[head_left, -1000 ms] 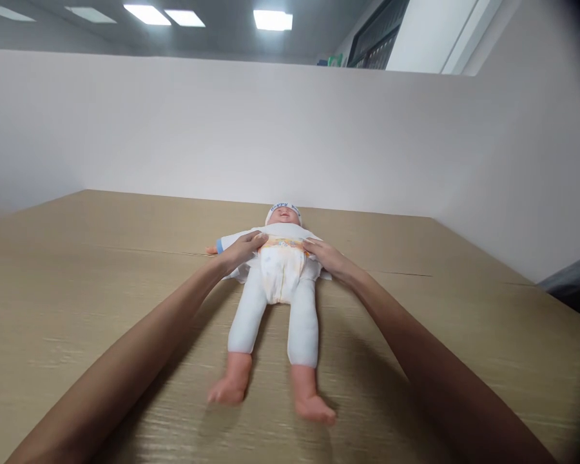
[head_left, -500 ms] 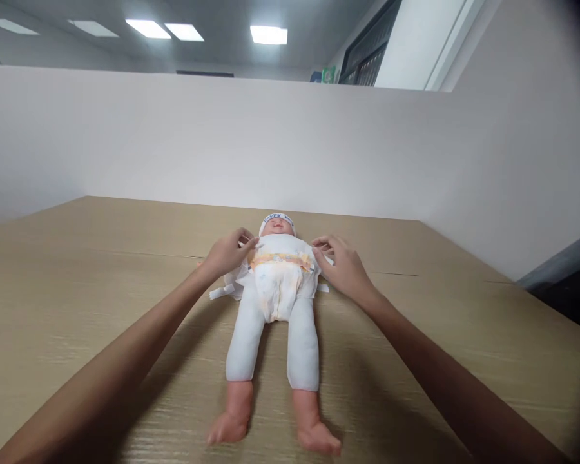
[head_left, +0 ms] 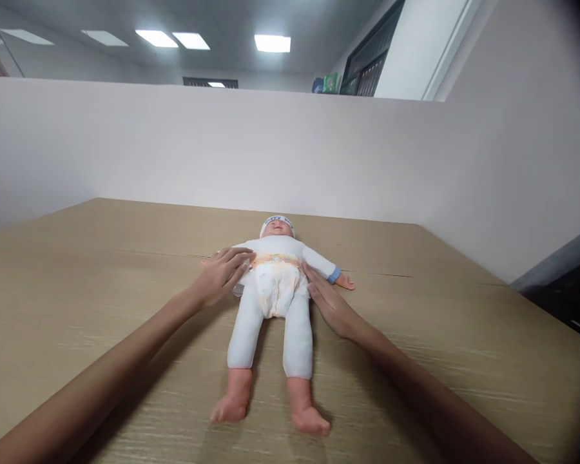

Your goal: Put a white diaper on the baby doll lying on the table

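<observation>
A baby doll [head_left: 297,341] in a white suit and lettered cap lies on its back, feet toward me. Around its hips sits a white diaper [head_left: 278,290] with an orange printed waistband. My left hand [head_left: 222,274] rests at the diaper's left side, fingers stretched out and reaching to the end of the waistband. At the right side, my right hand [head_left: 329,303] lies along the diaper's edge with its fingers straight. Both hands look open, and neither grips anything visible. The diaper's side flaps are mostly hidden by my hands.
The doll lies on a wide wooden table [head_left: 140,309] with a seam across it. A white partition wall [head_left: 222,148] rises behind the table's far edge. A dark object [head_left: 570,290] stands beyond the table's right edge.
Both hands have come down from the doll's chest to the diaper's sides. The doll's arm on the right, with its blue cuff, now shows. The side tabs are no longer visible.
</observation>
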{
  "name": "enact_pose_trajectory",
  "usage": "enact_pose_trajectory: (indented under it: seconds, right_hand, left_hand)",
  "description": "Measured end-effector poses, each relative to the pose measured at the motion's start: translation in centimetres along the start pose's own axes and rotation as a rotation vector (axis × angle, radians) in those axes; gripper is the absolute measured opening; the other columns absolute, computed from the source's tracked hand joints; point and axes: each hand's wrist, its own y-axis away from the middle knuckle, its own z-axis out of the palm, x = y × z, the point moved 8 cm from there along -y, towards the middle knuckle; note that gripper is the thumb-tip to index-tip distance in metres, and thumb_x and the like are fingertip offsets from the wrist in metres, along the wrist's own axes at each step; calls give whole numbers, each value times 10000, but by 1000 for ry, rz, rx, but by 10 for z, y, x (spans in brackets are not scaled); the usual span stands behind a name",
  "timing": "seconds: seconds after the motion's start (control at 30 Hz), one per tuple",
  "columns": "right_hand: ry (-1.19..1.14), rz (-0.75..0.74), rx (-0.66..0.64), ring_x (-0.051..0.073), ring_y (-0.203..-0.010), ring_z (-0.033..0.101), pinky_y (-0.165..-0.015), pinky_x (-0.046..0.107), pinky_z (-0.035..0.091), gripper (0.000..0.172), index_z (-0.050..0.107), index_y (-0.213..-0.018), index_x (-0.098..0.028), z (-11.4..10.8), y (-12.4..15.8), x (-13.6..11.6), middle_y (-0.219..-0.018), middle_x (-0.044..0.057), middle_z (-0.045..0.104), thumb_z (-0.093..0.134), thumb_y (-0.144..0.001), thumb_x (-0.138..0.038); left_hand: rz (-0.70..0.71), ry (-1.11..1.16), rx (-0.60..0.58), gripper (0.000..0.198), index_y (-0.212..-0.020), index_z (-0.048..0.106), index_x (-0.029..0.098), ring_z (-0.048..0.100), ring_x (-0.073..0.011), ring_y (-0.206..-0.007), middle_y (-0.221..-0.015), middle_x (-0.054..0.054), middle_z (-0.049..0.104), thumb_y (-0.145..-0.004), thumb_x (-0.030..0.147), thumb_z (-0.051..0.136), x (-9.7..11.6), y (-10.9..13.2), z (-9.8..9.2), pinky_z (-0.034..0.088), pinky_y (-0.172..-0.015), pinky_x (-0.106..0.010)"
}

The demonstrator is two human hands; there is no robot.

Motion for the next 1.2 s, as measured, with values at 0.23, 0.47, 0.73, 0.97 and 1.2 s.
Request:
enact_pose_trajectory:
  seconds: [0.23, 0.47, 0.73, 0.97, 1.2]
  right_hand:
    - [380, 102, 255, 370, -1280, 633, -1183, 566, 411, 341, 730, -1253, -225, -26, 9, 16, -1324, 154, 761, 531, -1046, -411]
    - [394, 261, 323, 301, -913, 643, -869, 420, 466, 187, 681, -952, -240, -36, 9, 49, -810, 51, 674, 638, -937, -421]
    - [347, 432, 257, 235, -730, 593, -695, 349, 384, 242, 638, -841, -263, -39, 13, 65, -760, 12, 658, 688, -898, -492]
    - [239, 426, 158, 201, -662, 525, -736, 355, 384, 353, 578, -693, -254, -33, 10, 62, -642, -10, 589, 638, -916, -521]
    - [-9, 350, 74, 205, -764, 595, -725, 323, 462, 526, 628, -821, -241, -69, 8, 53, -793, 1, 644, 493, -948, -733]
  left_hand:
    - [116, 39, 41, 393, -1336, 688, 266, 564, -288, -1404, -1476, -83, 679, -1141, 449, 400, 72, -51, -2, 417, -1217, -478]
    - [10, -86, -41, 353, -1185, 740, 255, 580, -334, -1239, -1281, -86, 739, -1068, 537, 562, 87, -85, 44, 446, -1109, -521]
    - [-84, -174, -70, 451, -1187, 772, 294, 553, -394, -1225, -1266, -107, 688, -971, 667, 642, 80, -86, 53, 422, -1070, -562]
    - [-93, -280, -141, 512, -1142, 780, 283, 526, -456, -1258, -1281, -158, 649, -840, 694, 735, 88, -97, 66, 426, -994, -607]
    - [-90, -292, -108, 533, -1159, 789, 301, 508, -468, -1231, -1258, -163, 639, -759, 653, 785, 85, -93, 76, 410, -962, -619]
